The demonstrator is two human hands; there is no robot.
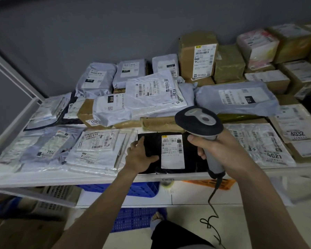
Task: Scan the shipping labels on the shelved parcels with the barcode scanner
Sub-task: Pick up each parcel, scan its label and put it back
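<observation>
At the shelf's (115, 178) front edge our left hand (139, 156) presses flat on the black parcel (151, 150), its label (172, 151) lying lengthwise just left of the scanner (199, 121) gripped in our right hand (217, 148).

A blue perforated plastic crate (144, 190) sits under the shelf at 6 o'clock, an orange plastic crate (205, 183) just right of it; a grey wall (115, 29) fills 12 o'clock.
</observation>
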